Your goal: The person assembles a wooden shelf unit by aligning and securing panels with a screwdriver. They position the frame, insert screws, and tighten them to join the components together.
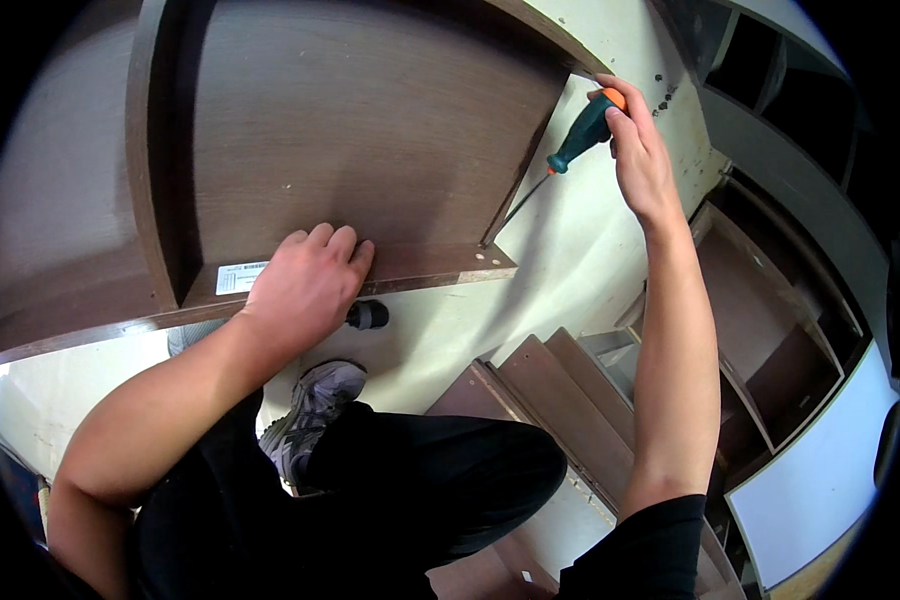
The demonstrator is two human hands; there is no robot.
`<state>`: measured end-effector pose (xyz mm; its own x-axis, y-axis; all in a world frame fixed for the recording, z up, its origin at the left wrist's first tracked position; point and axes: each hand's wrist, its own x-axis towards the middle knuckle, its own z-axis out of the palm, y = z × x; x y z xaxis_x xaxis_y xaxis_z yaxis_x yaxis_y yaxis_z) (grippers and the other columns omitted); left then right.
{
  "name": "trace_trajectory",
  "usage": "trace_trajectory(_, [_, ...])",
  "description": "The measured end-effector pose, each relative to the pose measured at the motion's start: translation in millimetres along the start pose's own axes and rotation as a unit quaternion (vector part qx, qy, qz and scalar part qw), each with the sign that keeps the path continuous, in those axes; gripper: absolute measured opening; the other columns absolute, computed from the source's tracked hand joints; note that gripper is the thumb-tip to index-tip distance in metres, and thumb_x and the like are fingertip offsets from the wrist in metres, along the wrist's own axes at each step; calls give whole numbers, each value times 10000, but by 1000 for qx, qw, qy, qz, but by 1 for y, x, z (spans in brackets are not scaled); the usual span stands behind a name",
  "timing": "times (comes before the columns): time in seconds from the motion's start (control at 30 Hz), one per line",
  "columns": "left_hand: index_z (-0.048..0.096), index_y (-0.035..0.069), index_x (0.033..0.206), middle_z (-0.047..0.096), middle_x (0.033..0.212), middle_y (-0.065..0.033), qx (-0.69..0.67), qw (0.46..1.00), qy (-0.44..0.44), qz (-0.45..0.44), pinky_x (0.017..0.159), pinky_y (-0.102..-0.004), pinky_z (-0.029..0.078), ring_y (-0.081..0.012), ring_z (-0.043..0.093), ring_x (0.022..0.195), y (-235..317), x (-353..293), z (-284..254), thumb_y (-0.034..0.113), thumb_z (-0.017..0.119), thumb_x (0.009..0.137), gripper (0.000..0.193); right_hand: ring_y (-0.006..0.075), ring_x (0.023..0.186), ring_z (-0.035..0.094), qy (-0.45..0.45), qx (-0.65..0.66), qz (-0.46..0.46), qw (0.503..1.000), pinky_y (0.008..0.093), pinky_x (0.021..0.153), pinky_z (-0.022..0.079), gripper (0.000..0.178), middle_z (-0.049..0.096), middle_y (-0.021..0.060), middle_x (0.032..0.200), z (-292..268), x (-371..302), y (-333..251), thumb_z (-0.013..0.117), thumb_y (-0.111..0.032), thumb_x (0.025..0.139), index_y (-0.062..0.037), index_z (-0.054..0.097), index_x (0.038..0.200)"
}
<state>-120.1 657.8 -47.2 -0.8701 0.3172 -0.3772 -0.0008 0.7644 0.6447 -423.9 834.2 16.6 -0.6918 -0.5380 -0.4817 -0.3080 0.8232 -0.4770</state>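
Note:
A dark brown wood-grain cabinet (pixel 360 130) fills the upper left, with an upright divider and a long edge board (pixel 430 262) on its near side. My left hand (pixel 310 278) is closed over that board, fingers curled onto its inner side, beside a white label (pixel 240 278). In my right hand (pixel 640 165) is a screwdriver (pixel 580 135) with a dark green handle and orange end. Its shaft slants down to the left, and the tip meets the cabinet's near right corner. Whatever the tip touches there is too small to make out. Pale round spots mark the board's end.
Brown boards (pixel 560 385) lie stacked by my knee. At right stand an open brown frame (pixel 760 290) and a white panel (pixel 820 470). Small dark bits (pixel 662 92) lie on the pale floor. A dark rounded object (pixel 370 314) pokes out below the cabinet, near my shoe (pixel 320 400).

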Motion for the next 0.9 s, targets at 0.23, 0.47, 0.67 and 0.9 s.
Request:
trace_trajectory(0.23, [608, 39, 1218, 529, 920, -74, -3, 1000, -8, 0, 746, -321, 453, -220, 535, 888, -1, 0, -1, 109, 580, 769, 455, 349, 956, 629, -16, -271, 65, 960, 377, 859, 481, 385, 649, 207, 1035, 3, 23, -37, 583, -371, 916, -47, 573, 1124])
trace_trajectory(0.47, [601, 37, 1228, 530, 921, -75, -10, 1000, 0, 4, 749, -321, 453, -219, 533, 891, -1, 0, 1, 107, 572, 777, 457, 372, 928, 629, -13, -208, 38, 977, 403, 833, 480, 376, 650, 222, 1003, 5, 31, -7, 565, -361, 907, -33, 575, 1089])
trace_trajectory(0.67, [598, 35, 1229, 531, 924, -76, -13, 1000, -21, -9, 755, -320, 456, -220, 535, 895, -2, 0, 0, 114, 566, 786, 451, 372, 880, 639, -29, -349, 135, 927, 407, 803, 487, 357, 665, 218, 906, 4, 34, -37, 570, -340, 883, -16, 609, 1029])
trace_trajectory(0.9, [598, 27, 1225, 530, 922, -80, -21, 1000, 3, 6, 760, -323, 462, -223, 536, 895, -3, 0, 2, 115, 571, 772, 463, 387, 868, 643, -35, -48, 151, 987, 418, 779, 491, 453, 669, 228, 875, 8, 31, -8, 545, -467, 905, -33, 600, 1020])
